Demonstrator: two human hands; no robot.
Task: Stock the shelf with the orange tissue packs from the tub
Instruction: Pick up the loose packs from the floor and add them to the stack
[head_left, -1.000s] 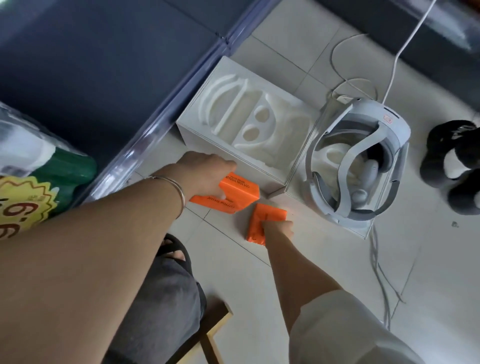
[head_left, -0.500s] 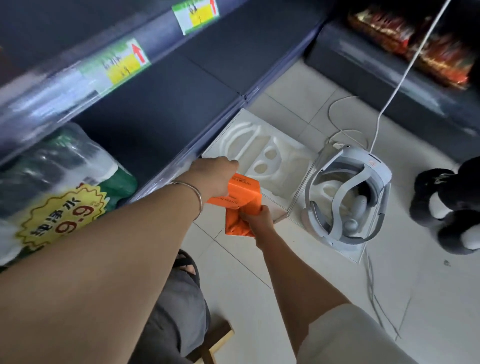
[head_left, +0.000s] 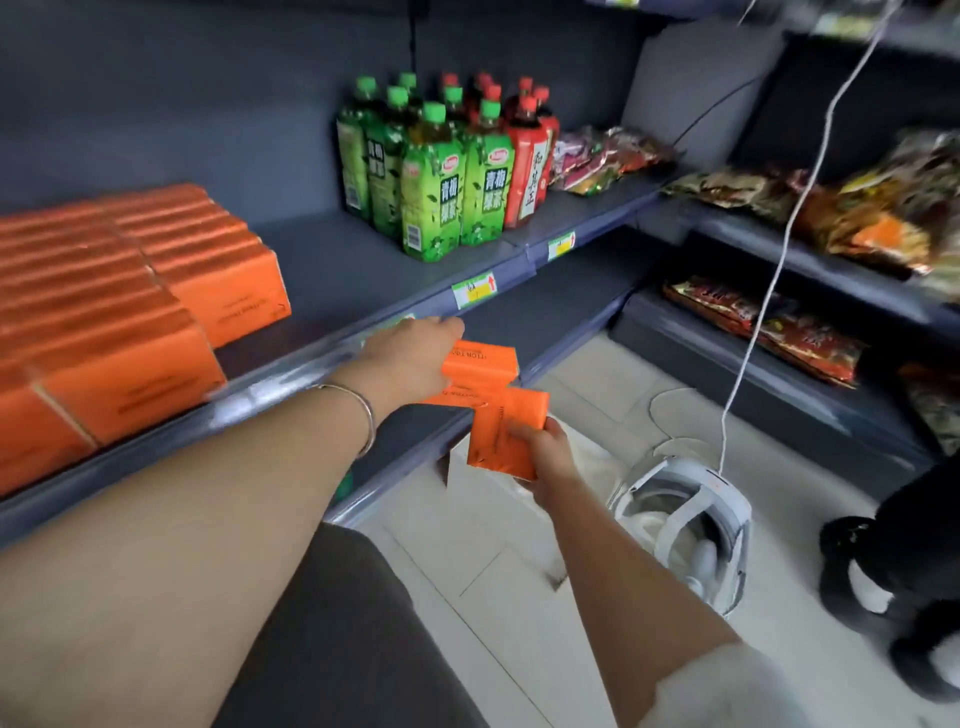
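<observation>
Head view: right hand (head_left: 546, 460) holds tissue pack (head_left: 500, 437) upright.

The left hand (head_left: 410, 358) and right hand (head_left: 545, 457), which a second ago reached down to the floor tiles (head_left: 519, 597), have both come up. The left hand now holds its stacked orange packs (head_left: 480, 364) at the front edge of the shelf (head_left: 363, 275), and the right hand grips its single pack (head_left: 506, 436) just below them. The view has swung up from the floor, bringing the shelved rows of packs (head_left: 130, 312) into sight.
</observation>
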